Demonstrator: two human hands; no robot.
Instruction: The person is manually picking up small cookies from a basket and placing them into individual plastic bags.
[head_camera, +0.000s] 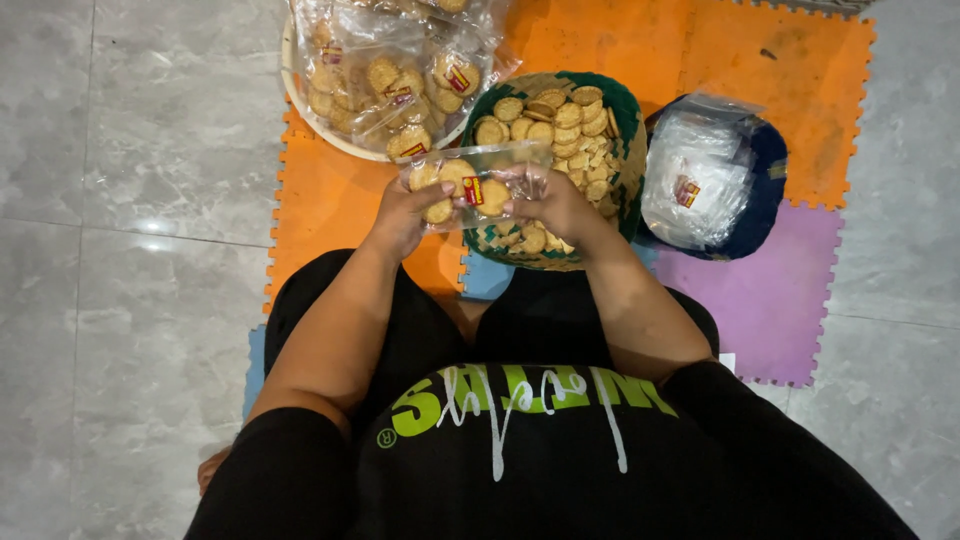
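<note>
Grey floor tiles and bright foam mats (330, 200) surround a seated person whose left hand (405, 212) and right hand (555, 205) pinch a clear biscuit bag (475, 185) just beside the woven basket (630, 130), seemingly mid-filling, with closing it apparently due.

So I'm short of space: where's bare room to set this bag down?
Bare orange mat left of the left hand; purple mat below the dark bowl. Crowded between the cookie basket and the tray.
</note>
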